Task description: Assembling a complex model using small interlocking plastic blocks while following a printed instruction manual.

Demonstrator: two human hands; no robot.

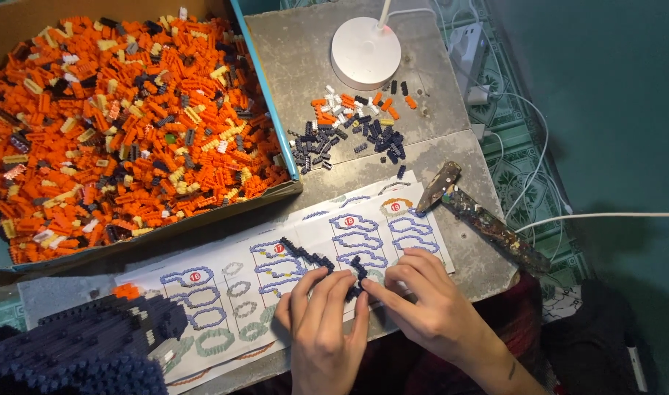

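My left hand (321,322) and my right hand (422,300) meet over a printed instruction sheet (232,292) on the table. Fingertips of both pinch a thin curved strip of small dark navy bricks (314,260) that lies on the sheet. The strip runs up and left from the fingers. A small piece of it sits between the two hands near the right thumb. A large dark navy brick model (78,351) with an orange patch stands at the lower left, partly over the sheet.
A big cardboard box (272,110) full of mostly orange small bricks fills the upper left. A loose pile of dark, orange and white bricks (356,128) lies by a white round lamp base (365,51). A paint-stained tool (481,216) rests at the table's right edge, with white cables (605,215) beyond.
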